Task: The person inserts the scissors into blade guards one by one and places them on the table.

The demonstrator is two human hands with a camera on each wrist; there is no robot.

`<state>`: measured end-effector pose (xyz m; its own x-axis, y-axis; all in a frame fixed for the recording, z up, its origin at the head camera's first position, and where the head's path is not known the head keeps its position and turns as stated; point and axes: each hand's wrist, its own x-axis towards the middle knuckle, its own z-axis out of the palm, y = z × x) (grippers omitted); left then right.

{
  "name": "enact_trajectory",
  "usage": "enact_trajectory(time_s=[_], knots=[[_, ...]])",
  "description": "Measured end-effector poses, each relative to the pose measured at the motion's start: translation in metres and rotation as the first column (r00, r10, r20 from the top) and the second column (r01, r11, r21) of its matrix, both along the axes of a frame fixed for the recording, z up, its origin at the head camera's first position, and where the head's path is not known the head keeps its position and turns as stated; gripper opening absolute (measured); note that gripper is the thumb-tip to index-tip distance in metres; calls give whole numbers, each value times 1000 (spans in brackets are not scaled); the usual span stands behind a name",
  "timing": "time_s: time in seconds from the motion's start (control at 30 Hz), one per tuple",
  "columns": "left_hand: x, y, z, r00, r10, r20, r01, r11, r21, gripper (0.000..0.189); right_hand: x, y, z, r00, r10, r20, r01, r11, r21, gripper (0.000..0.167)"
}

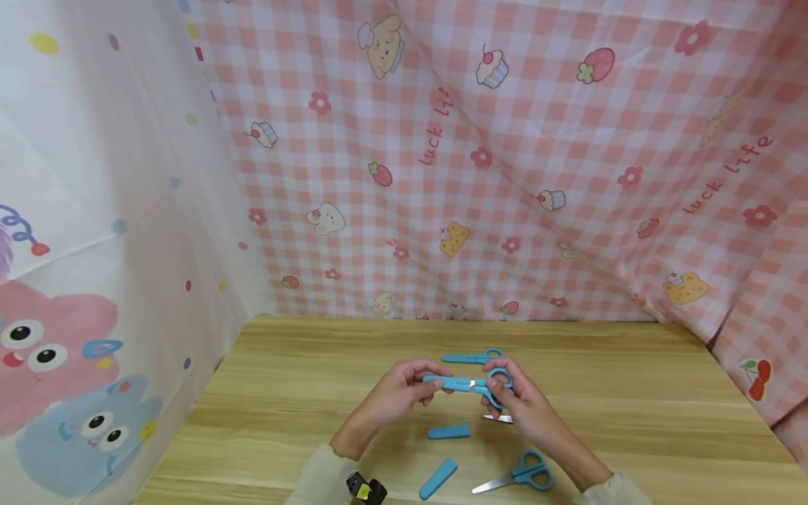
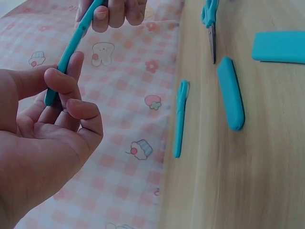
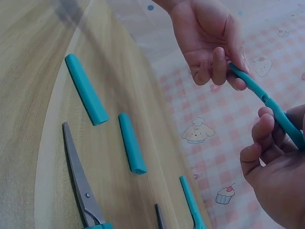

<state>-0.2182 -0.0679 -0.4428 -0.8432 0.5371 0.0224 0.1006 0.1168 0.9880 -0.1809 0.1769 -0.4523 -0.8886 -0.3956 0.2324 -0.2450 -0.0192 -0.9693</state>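
Note:
Both hands hold one pair of blue-handled scissors [image 1: 501, 379] over the table. My left hand [image 1: 394, 389] pinches the blue blade cover [image 1: 456, 383] near its tip between thumb and fingers. On the other side, my right hand [image 1: 524, 401] grips the finger loops. The cover sits over the blades, with a short silver strip showing between cover and handle. In the left wrist view, the covered scissors [image 2: 71, 50] run in a line from one hand to the other. The right wrist view shows the joint of cover and scissors [image 3: 281, 119] just beyond my right fingers.
Another covered pair of scissors [image 1: 467, 358] lies farther back. Nearer me are two loose blue covers, a smaller one [image 1: 449, 431] and a longer one [image 1: 438, 478]. Bare-bladed scissors [image 1: 517, 477] lie at front right. A second bare blade [image 1: 497, 419] shows under my right hand.

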Motion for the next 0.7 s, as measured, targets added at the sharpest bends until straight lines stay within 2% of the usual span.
enact_trajectory(time_s=[0.4,0.7], knots=[[2,2,6,1000,15,-5,-15,1000,6,19,-2,0,0,998,-14,69,14,1000,3,17],[1,2,4,1000,20,-23,-20,1000,5,19,-2,-1,1,995,-30,94,30,1000,-1,15]])
